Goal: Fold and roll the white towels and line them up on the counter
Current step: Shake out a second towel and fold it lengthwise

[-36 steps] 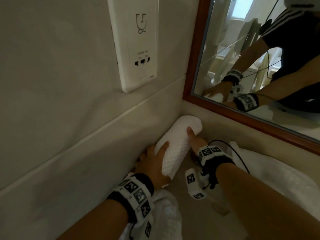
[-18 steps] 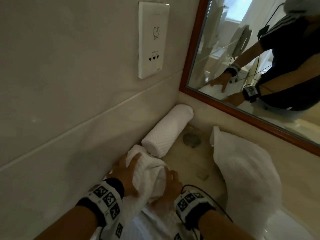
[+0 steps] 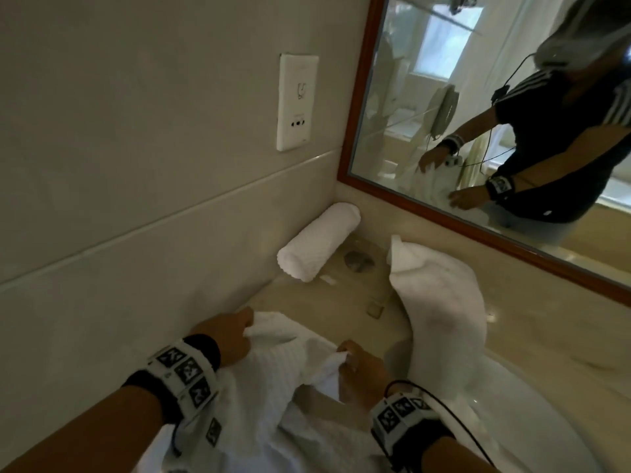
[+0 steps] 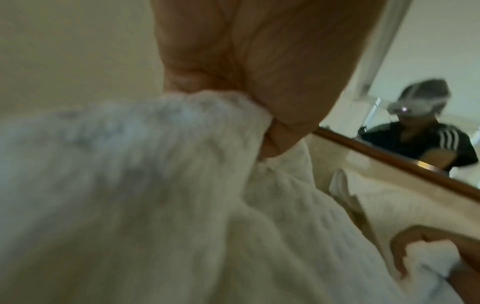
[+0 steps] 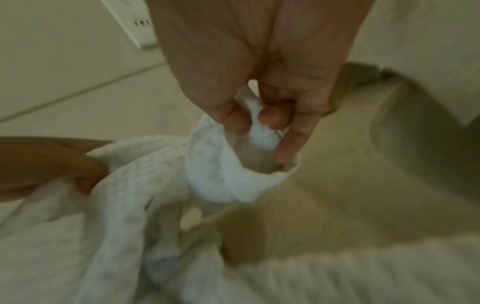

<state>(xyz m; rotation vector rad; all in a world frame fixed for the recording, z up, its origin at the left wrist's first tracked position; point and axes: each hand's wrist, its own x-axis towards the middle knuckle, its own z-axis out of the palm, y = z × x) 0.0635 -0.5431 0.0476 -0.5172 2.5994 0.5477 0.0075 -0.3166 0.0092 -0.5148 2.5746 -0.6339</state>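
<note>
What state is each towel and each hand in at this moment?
rolled towel: rolled, lying on the counter along the wall.
loose towel: unrolled, held by both hands.
third towel: unrolled, draped by the basin.
left hand: grips loose towel.
right hand: pinches its edge.

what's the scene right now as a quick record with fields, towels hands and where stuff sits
rolled towel: lies on counter along the left wall, by the mirror corner
loose towel: unrolled, near edge, held by both hands
left hand: grips its far edge
right hand: pinches a corner
third towel: crumpled, right of the hands
</note>
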